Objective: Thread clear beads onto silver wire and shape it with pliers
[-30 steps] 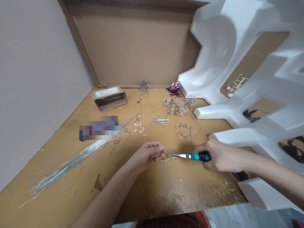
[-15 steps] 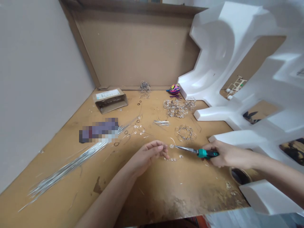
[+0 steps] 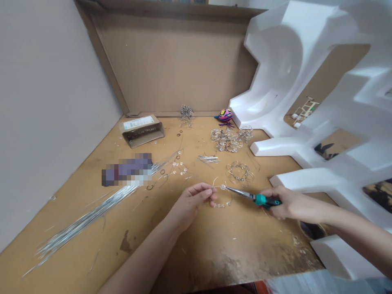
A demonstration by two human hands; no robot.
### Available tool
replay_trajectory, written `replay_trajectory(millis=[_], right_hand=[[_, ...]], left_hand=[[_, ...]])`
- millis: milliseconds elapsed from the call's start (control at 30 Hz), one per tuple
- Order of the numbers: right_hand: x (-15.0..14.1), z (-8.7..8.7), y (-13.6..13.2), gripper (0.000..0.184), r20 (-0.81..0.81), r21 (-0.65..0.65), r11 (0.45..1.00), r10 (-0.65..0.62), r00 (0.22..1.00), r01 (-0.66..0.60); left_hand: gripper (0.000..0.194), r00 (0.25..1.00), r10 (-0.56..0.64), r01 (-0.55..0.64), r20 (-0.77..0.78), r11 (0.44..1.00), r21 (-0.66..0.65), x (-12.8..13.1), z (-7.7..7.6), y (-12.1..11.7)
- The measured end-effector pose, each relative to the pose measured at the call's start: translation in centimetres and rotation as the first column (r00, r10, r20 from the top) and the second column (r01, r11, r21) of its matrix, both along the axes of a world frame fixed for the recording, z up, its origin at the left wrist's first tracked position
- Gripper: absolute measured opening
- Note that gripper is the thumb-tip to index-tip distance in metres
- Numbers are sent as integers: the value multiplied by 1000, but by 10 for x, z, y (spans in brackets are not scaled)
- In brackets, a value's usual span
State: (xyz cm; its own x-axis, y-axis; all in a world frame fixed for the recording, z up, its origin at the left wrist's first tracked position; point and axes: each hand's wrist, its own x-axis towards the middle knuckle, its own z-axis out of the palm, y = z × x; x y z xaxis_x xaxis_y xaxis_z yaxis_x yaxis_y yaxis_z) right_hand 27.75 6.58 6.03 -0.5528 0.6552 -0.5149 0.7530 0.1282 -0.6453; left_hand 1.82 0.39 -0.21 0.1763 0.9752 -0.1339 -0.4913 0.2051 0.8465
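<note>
My left hand (image 3: 194,200) pinches a thin wire ring strung with clear beads (image 3: 221,205), which hangs just above the board. My right hand (image 3: 283,203) is wrapped around the teal and black handles of needle-nose pliers (image 3: 254,197). The steel jaws of the pliers reach left to a clear bead (image 3: 223,187) at the top of the ring and appear to grip the wire there. Part of the ring is hidden behind my left fingers.
Long silver wires (image 3: 88,216) lie left on the wooden board (image 3: 214,245). Beaded wire balls (image 3: 239,173) and tangled wire (image 3: 226,141) sit ahead, near a cardboard box (image 3: 141,130) and a colourful ornament (image 3: 226,115). White foam packaging (image 3: 290,81) rises right.
Since a second ago, my right hand has moved right and the pliers' jaws have risen from low beside my left fingers to the top bead. The ring now stands more open to view.
</note>
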Motion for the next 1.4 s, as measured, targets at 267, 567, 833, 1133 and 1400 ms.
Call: replay_trajectory(millis=[267, 567, 833, 1133, 1400], right_hand=[[1, 9, -7, 22, 184, 513, 848, 43, 982, -134], [-19, 20, -27, 25, 384, 749, 568, 49, 922, -342], [-24, 14, -28, 27, 386, 710, 630, 24, 922, -314], [-24, 16, -28, 20, 342, 604, 776, -45, 939, -183], [-30, 23, -35, 23, 299, 601, 788, -67, 952, -134]], left_hand=[[14, 981, 58, -48, -185, 997, 59, 1, -4, 0], [20, 930, 112, -69, -351, 989, 132, 7, 1, -4], [20, 931, 59, -14, -361, 992, 125, 8, -2, -6], [30, 945, 12, 43, -326, 986, 161, 9, -1, -7], [25, 971, 45, 13, -235, 970, 243, 13, 1, -10]])
